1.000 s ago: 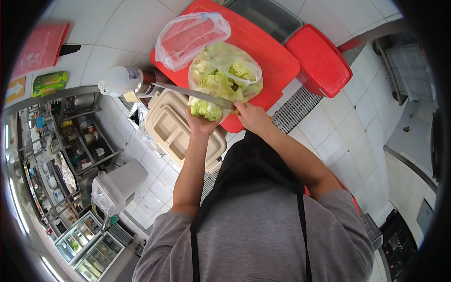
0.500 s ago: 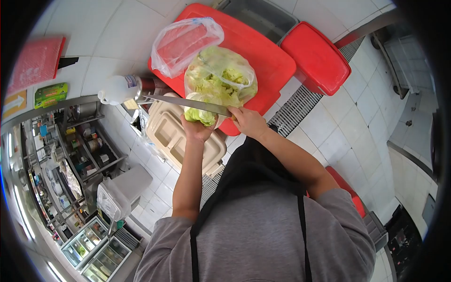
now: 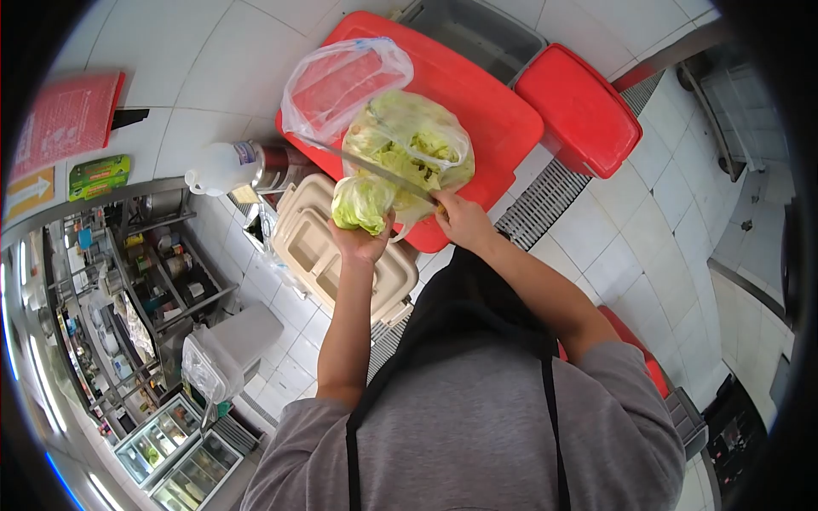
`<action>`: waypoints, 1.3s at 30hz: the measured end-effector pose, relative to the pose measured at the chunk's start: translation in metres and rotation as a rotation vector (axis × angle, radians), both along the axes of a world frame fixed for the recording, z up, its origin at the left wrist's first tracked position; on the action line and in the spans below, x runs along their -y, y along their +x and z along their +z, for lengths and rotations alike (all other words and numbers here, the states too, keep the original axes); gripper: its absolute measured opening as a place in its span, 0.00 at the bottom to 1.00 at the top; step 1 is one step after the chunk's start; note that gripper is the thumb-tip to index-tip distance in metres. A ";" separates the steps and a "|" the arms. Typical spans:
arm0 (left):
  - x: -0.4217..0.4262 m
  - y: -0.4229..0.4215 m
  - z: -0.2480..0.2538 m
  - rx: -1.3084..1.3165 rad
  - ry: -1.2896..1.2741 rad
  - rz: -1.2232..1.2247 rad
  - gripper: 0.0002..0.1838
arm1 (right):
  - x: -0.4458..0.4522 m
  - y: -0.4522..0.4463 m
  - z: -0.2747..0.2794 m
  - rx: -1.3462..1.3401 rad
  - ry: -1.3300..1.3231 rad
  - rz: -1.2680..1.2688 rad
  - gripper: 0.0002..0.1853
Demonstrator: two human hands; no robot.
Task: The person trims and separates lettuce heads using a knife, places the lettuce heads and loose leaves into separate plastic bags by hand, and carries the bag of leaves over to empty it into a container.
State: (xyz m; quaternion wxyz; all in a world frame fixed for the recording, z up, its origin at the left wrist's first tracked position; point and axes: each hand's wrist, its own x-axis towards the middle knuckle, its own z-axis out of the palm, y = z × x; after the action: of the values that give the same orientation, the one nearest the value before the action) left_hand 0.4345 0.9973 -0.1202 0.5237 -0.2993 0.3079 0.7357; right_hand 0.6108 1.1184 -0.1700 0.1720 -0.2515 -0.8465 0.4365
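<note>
A pale green lettuce (image 3: 361, 204) rests in my left hand (image 3: 361, 240), whose fingers curl round it from below. My right hand (image 3: 463, 220) grips the handle of a long knife (image 3: 375, 166). The blade points up and to the left, just beyond the lettuce and over a clear plastic bag of cut lettuce (image 3: 407, 140). That bag stands on a red lid (image 3: 486, 111). Beside it lies another clear plastic bag (image 3: 341, 81), which looks nearly flat. Most of the knife's handle is hidden by my fingers.
A beige compartment lid or tray (image 3: 319, 238) stands below my left hand. At the left are a white jug (image 3: 220, 166) and a metal can (image 3: 281, 166). A red-lidded bin (image 3: 579, 111) and a grey tub (image 3: 473, 38) stand beyond the red lid. A floor grate (image 3: 545, 200) runs at the right.
The knife has moved off the lettuce, its blade now farther away and tilted more steeply up to the left. The lettuce stays in my left hand. The whole view has shifted slightly.
</note>
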 end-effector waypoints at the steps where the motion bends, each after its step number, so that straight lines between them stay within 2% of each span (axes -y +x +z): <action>1: 0.000 0.001 0.000 0.004 -0.023 0.014 0.33 | 0.003 0.000 0.003 -0.090 -0.004 -0.005 0.21; 5: 0.002 0.014 0.006 0.057 0.048 -0.015 0.32 | 0.001 -0.005 -0.005 -0.139 0.026 0.086 0.23; 8: 0.011 0.027 -0.009 0.089 0.343 -0.108 0.37 | -0.004 -0.006 -0.013 -0.109 -0.014 0.108 0.22; 10: 0.015 0.028 -0.018 0.025 0.234 -0.081 0.37 | -0.007 -0.009 -0.024 -0.072 0.013 0.128 0.21; 15: 0.015 0.019 -0.027 0.034 0.157 -0.027 0.37 | -0.014 -0.007 -0.052 0.034 0.043 0.123 0.20; 18: 0.019 0.016 -0.026 0.088 0.141 0.009 0.34 | -0.015 0.000 -0.060 0.138 0.038 0.147 0.20; 21: 0.029 0.013 -0.030 0.067 0.298 -0.041 0.34 | -0.014 0.010 -0.071 0.242 -0.032 0.098 0.20; 24: 0.024 0.013 -0.017 -0.126 0.151 -0.030 0.36 | -0.014 0.019 -0.068 0.278 -0.026 0.035 0.19; 25: 0.028 0.013 -0.020 -0.174 0.229 -0.066 0.35 | -0.013 0.021 -0.063 0.277 -0.007 0.022 0.19; 28: 0.036 0.007 -0.033 -0.480 0.016 -0.178 0.35 | -0.012 0.014 -0.031 0.048 -0.127 -0.050 0.15; 29: 0.038 0.005 -0.034 -0.468 0.045 -0.129 0.34 | -0.012 0.011 -0.016 0.040 -0.224 -0.079 0.15; 31: 0.035 0.007 -0.033 -0.815 -0.056 -0.185 0.36 | -0.005 0.003 0.011 0.025 -0.424 -0.136 0.17; 32: 0.033 0.009 -0.032 -0.988 -0.110 -0.213 0.37 | -0.001 -0.004 0.016 0.035 -0.589 -0.161 0.18; 34: 0.032 0.014 -0.028 -1.040 -0.098 -0.224 0.35 | 0.006 -0.021 0.027 0.057 -0.917 -0.214 0.22; 35: 0.030 0.018 -0.024 -1.067 -0.093 -0.228 0.33 | -0.005 -0.028 0.067 0.066 -1.290 -0.209 0.23; 38: 0.014 0.022 0.005 -0.787 0.148 -0.010 0.32 | -0.003 -0.043 0.049 -0.029 -1.148 -0.208 0.15; 39: 0.014 0.016 0.018 -0.523 0.360 0.085 0.32 | -0.005 -0.041 0.045 -0.056 -1.172 -0.182 0.15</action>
State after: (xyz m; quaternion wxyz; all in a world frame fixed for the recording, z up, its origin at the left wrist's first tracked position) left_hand 0.4510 0.9828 -0.1022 0.4402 -0.0150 0.2840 0.8516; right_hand 0.5700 1.1237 -0.1248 0.0633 -0.3645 -0.4345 0.8212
